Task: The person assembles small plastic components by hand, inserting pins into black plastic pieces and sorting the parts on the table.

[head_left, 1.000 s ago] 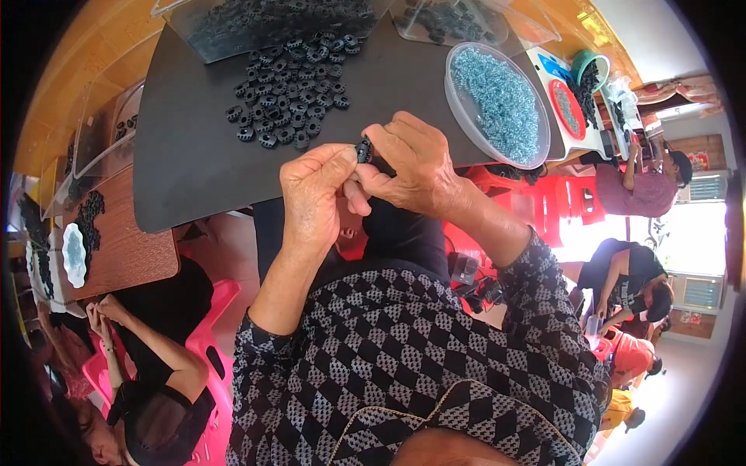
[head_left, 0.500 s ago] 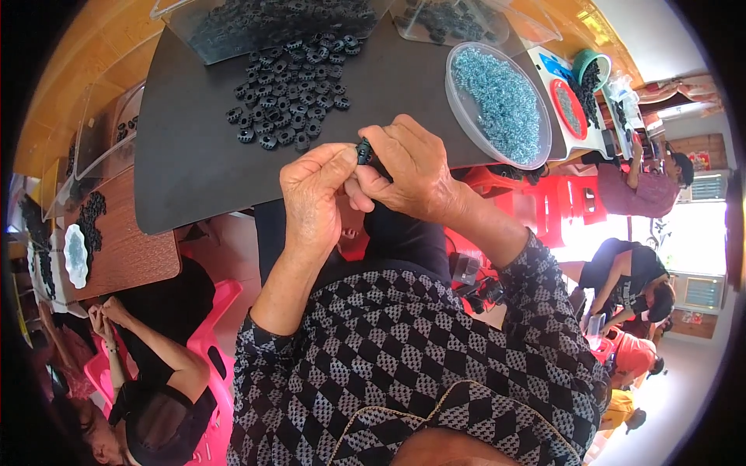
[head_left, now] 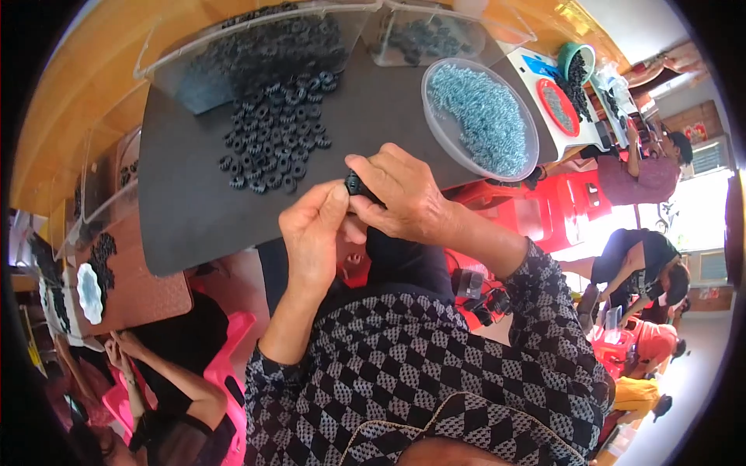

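Just off the near edge of the dark table, both my hands meet at a small black toothed plastic piece [head_left: 353,185]. My left hand [head_left: 311,225] pinches it between thumb and fingers. My right hand [head_left: 400,194] grips it from the other side, its fingers curled over and hiding part of it. Beyond my hands a loose pile of similar black toothed pieces [head_left: 272,140] lies on the table [head_left: 186,171]. To the right stands a round clear bowl [head_left: 435,128] heaped with tiny shiny bluish pieces [head_left: 497,124], probably springs.
Clear bins [head_left: 256,27] of black pieces line the far side. A red dish [head_left: 571,124] and a green tub [head_left: 571,54] sit at right. On the left, a co-worker's hands [head_left: 120,346] are near a brown table [head_left: 148,299]. Red stools [head_left: 536,206] stand at right.
The whole view has shifted, so the table and pile appear lower. My hands keep their hold on the small black piece, which has turned slightly.
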Tool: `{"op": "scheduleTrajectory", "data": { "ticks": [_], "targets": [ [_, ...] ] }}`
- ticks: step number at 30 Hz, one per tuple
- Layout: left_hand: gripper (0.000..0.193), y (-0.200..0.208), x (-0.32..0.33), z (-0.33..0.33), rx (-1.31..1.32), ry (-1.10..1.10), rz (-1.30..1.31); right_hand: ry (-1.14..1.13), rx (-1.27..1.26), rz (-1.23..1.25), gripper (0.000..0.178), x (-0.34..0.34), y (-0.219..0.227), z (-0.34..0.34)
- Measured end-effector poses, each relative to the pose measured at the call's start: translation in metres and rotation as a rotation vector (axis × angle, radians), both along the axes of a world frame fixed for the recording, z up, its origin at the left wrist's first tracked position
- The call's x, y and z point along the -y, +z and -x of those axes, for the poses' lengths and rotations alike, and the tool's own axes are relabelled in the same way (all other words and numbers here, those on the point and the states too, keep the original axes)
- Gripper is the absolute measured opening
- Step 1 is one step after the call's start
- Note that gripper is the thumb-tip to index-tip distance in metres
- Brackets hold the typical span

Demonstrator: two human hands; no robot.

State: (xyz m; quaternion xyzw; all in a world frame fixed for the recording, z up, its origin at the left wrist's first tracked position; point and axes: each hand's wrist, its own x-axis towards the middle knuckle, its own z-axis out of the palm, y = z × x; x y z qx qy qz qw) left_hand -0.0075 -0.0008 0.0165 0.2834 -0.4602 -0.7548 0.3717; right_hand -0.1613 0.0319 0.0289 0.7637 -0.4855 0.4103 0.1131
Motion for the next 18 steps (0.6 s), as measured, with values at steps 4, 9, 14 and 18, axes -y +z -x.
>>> {"op": "scheduleTrajectory", "data": {
  "ticks": [4, 9, 14, 18],
  "targets": [
    [0.023, -0.003, -0.001, -0.002, 0.183, 0.157, 0.311, -0.124, -0.035, -0.041, 0.037, -0.003, 0.026, 0.026],
    [0.016, 0.0, 0.028, -0.004, 0.44, 0.373, 1.066, -0.402, -0.072, 0.084, 0.019, 0.019, 0.068, 0.087],
    [0.037, 0.01, 0.054, -0.001, 0.724, 0.372, 1.58, -0.625, -0.232, 0.192, 0.013, 0.066, 0.112, 0.161],
    [0.04, 0.005, 0.068, 0.012, 0.965, 0.213, 1.654, -0.805, -0.031, -0.12, 0.021, 0.093, 0.138, 0.171]
  ]
}}
